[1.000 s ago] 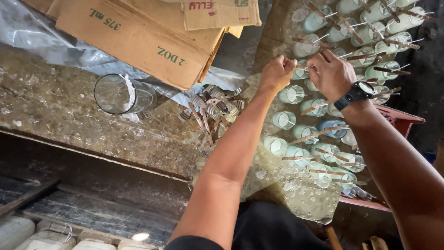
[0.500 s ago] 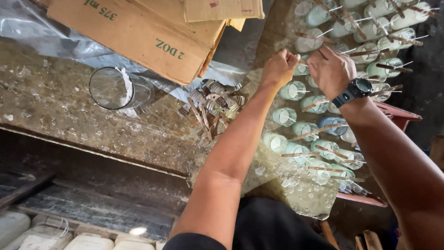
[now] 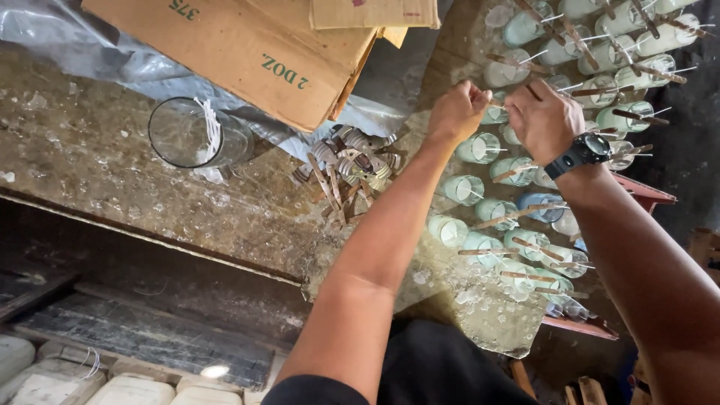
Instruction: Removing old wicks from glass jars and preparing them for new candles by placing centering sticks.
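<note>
Both hands (image 3: pixel 501 112) over glass jars (image 3: pixel 480 148)

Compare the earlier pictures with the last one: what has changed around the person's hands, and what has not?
Little changed. The left hand and right hand stay closed side by side over the glass jars, pinching something too small to tell; only the view drifted slightly. The jars with their sticks, the clear glass, the pile of clips and the cardboard box lie as before.

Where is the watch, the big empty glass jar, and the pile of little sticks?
watch (image 3: pixel 587 148): head view, on its round dark face.
glass jar (image 3: pixel 196 135): head view, on its clear side wall.
pile of sticks (image 3: pixel 339 177): head view, on the middle of the heap.
</note>
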